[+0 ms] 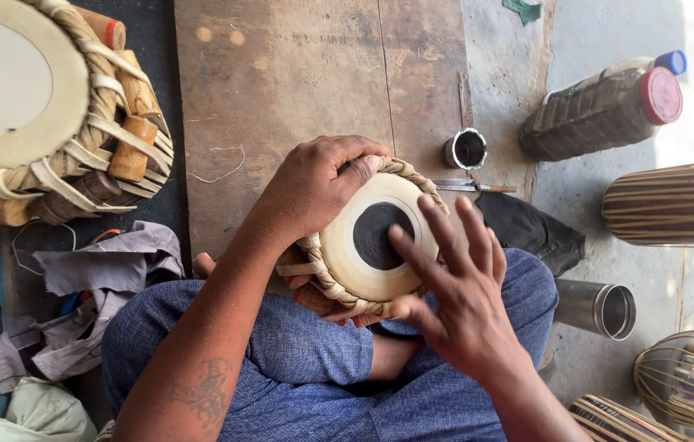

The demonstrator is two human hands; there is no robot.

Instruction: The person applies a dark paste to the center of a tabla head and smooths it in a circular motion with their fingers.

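Two hands on one small drum — left gripping, right spread.

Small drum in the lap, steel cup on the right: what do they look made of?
Small drum: cream head, likely stretched hide, matte; the black centre disc looks like a dull applied paste; the rim is braided, probably rawhide strapping. The left hand grips the rim and the right hand lies on the head. Steel cup: brushed metal, judging by its grey sheen.

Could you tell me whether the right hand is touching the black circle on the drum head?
Yes, the right hand has a fingertip resting on the black circle of the small drum.
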